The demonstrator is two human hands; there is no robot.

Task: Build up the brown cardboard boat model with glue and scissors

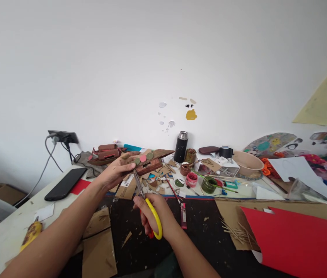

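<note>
My left hand [123, 166] is closed around the near end of a brown painted cardboard model boat [152, 166], raised above the cluttered table. Round green and pinkish-red discs [143, 158] run along the boat's side, and its pointed end faces right. In my right hand [159, 216] is a pair of scissors [153, 218] with yellow and red handles. The blades point up toward the boat's lower left edge, close to my left fingertips. Whether they touch the boat, I cannot tell. A similar brown model [107, 153] stands behind on the left.
Paint jars [209, 185], brushes and cardboard scraps lie beyond my hands, with a black thermos [181, 147] near the wall. Red card [297, 239] and thin sticks [240, 233] are at right. A phone [65, 184], a banana [32, 233] and cut cardboard [99, 247] lie at left.
</note>
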